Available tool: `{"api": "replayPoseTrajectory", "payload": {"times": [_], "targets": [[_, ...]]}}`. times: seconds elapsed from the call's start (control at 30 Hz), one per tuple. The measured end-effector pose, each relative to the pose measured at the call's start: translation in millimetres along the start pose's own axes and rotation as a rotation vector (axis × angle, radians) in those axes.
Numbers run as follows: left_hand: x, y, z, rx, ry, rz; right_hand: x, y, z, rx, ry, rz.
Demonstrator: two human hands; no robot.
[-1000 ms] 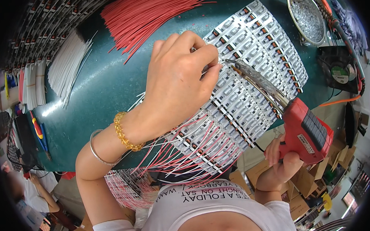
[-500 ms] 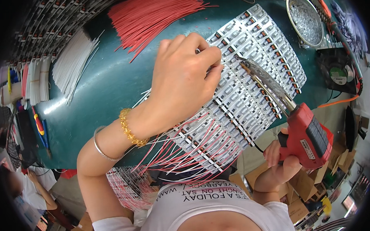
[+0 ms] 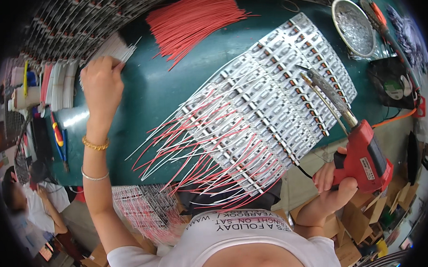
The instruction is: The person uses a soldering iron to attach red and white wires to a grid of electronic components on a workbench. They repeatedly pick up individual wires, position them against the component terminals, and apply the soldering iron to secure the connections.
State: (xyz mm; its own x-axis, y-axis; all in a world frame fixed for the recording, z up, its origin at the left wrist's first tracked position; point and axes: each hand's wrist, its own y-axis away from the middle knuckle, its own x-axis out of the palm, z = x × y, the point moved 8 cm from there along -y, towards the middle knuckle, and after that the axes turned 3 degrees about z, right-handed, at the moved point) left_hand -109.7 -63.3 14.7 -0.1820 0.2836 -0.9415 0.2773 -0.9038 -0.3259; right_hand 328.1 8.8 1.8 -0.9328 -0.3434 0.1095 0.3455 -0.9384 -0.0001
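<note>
My left hand (image 3: 101,83) is over the bundle of white wires (image 3: 119,50) at the far left of the table. Its fingers curl down with the thumb against them, and anything between them is hidden. In my right hand (image 3: 336,185) is a red soldering gun (image 3: 368,156), gripped by its handle. The long metal tip (image 3: 327,88) points up and left, just above a panel of small light-grey circuit boards (image 3: 274,95). Red and white wires (image 3: 176,144) fan out from the panel's left and lower part, some over the table's near edge.
A heap of red wires (image 3: 195,22) lies at the back. At the back right stands a round metal bowl (image 3: 357,29), with a black fan (image 3: 391,83) below it. Pliers (image 3: 59,140) lie at left. Another wired panel (image 3: 145,208) hangs below the table edge.
My left hand has moved from the panel's middle, left and away to the white wire bundle. My right hand and the soldering gun have shifted slightly right.
</note>
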Motion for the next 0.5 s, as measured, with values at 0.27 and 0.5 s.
{"api": "replayPoseTrajectory", "payload": {"times": [0.27, 0.5], "targets": [[-8, 0, -15, 0.069, 0.005, -0.074, -11, 7, -4, 0.016, -0.075, -0.031], [0, 7, -1, -0.155, 0.234, 0.083, -14, 10, -6, -0.050, -0.096, -0.007]]}}
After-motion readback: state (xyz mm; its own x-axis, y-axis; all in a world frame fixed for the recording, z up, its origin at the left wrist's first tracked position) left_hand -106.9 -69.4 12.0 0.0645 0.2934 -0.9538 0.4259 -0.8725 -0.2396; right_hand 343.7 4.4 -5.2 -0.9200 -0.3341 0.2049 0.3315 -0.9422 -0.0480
